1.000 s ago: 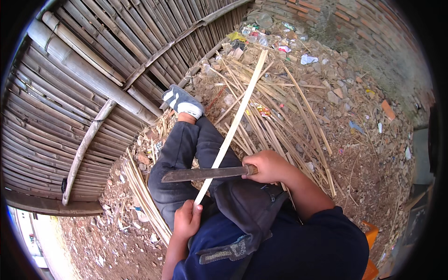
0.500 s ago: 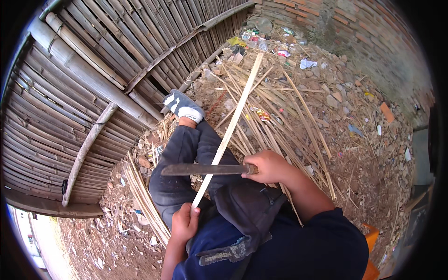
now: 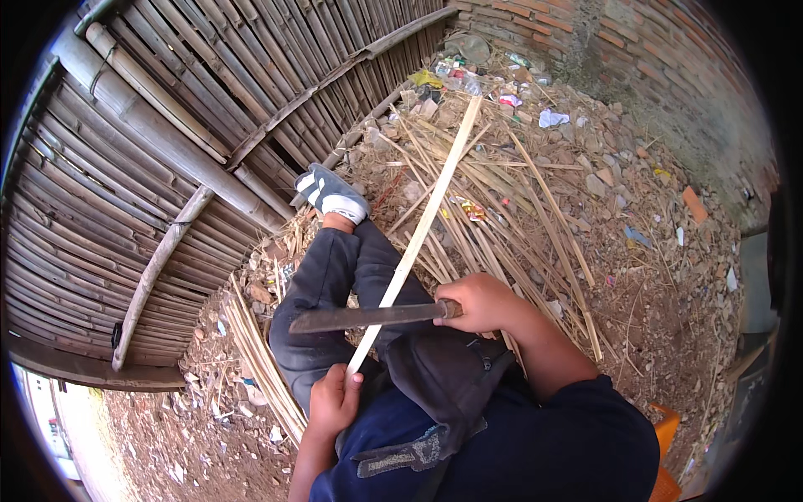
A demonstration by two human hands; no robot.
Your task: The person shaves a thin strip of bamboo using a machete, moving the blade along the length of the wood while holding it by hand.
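Note:
My left hand [image 3: 335, 400] is closed round the near end of a long pale bamboo strip [image 3: 427, 222], its thumb along the strip. The strip slants up and away to the right over my legs. In my right hand [image 3: 475, 303] is the wooden handle of a machete [image 3: 368, 317], gripped in closed fingers. The dark blade points left and crosses over the strip just above my lap; whether it touches the strip I cannot tell. A dark bag [image 3: 447, 376] rests on my lap under the right hand.
Many split bamboo strips [image 3: 493, 209] lie on the rubble ahead and to the right. Another bundle of strips [image 3: 255, 360] lies by my left leg. A bamboo wall [image 3: 125, 217] stands left, a brick wall [image 3: 636, 67] far right. Part of an orange object [image 3: 667, 435] shows behind my right side.
The strip's far end has shifted slightly to the right. The machete has tilted a little, its handle end higher and its tip lower. Both hands keep their grips.

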